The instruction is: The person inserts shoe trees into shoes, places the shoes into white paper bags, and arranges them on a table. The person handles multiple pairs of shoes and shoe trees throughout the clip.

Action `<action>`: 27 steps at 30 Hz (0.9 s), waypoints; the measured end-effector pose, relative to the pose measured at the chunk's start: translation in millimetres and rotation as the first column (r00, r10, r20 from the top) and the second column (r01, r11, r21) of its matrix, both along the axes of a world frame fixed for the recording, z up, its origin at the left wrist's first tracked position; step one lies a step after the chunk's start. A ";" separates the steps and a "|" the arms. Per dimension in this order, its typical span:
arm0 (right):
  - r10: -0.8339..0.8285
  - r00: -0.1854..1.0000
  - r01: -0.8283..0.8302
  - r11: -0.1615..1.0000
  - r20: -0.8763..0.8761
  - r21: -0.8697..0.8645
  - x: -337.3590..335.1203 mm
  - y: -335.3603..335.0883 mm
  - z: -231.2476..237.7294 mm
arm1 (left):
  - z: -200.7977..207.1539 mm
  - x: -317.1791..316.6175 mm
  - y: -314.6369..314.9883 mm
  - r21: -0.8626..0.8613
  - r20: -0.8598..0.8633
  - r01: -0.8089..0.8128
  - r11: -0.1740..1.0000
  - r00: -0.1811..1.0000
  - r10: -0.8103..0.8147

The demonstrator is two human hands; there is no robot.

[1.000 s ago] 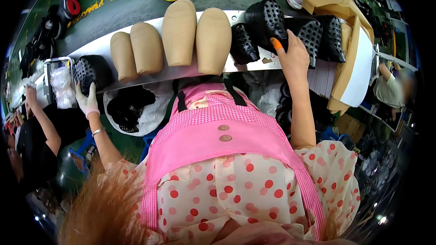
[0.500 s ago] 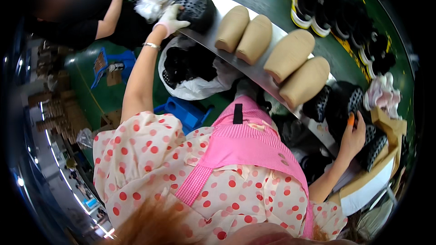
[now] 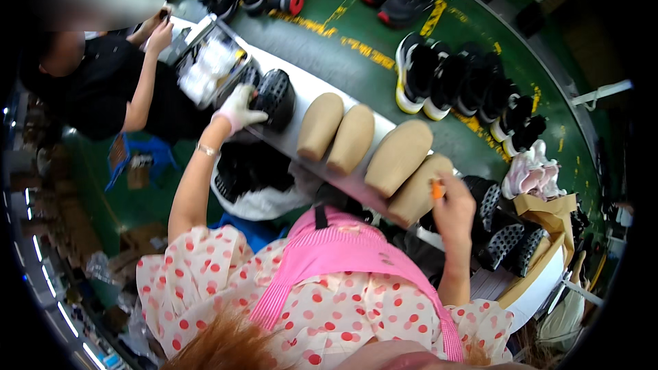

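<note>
My left hand [image 3: 240, 111], in a white glove, grips the near side of a black perforated shoe [image 3: 275, 99] on the narrow bench; part of another dark shoe shows beside it. Several beige shoe lasts [image 3: 399, 157] lie side by side along the bench between my hands. My bare right hand [image 3: 454, 207] is raised at the nearest last on the right, its fingers curled. A small orange piece [image 3: 436, 189] shows at its fingertips; whether it is held or worn on a finger I cannot tell. More black perforated shoes [image 3: 499, 244] sit to the right of this hand.
A co-worker [image 3: 103, 85] sits at the far left beside a tray of clear plastic wrapping [image 3: 211, 67]. Below the bench is a white bag [image 3: 236, 204] of black items. Sneakers [image 3: 415, 72] stand on the green floor beyond. A cardboard box [image 3: 558, 226] is at right.
My right hand has moved left from the black shoes to the beige lasts. My left hand stays on the black shoe. The whole view has shifted, showing more floor beyond the bench.
</note>
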State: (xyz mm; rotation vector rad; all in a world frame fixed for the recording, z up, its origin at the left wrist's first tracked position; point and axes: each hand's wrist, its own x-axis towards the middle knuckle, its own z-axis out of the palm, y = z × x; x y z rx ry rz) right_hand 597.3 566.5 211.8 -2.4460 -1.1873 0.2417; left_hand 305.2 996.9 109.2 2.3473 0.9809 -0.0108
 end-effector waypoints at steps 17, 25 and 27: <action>0.299 0.937 -0.289 0.954 -0.180 0.080 -27.9 79.6 -16.8 | -14.3 -16.8 26.5 0.164 -0.082 0.279 0.946 0.960 -0.269; 0.234 0.954 -0.216 0.970 -0.189 0.108 -29.0 39.1 -26.9 | 30.7 -17.4 26.8 0.215 -0.045 0.286 0.934 0.958 -0.283; 0.218 0.957 -0.204 0.975 -0.194 0.091 -26.1 28.9 -23.8 | 47.0 -15.9 27.3 0.291 0.038 0.205 0.934 0.974 -0.225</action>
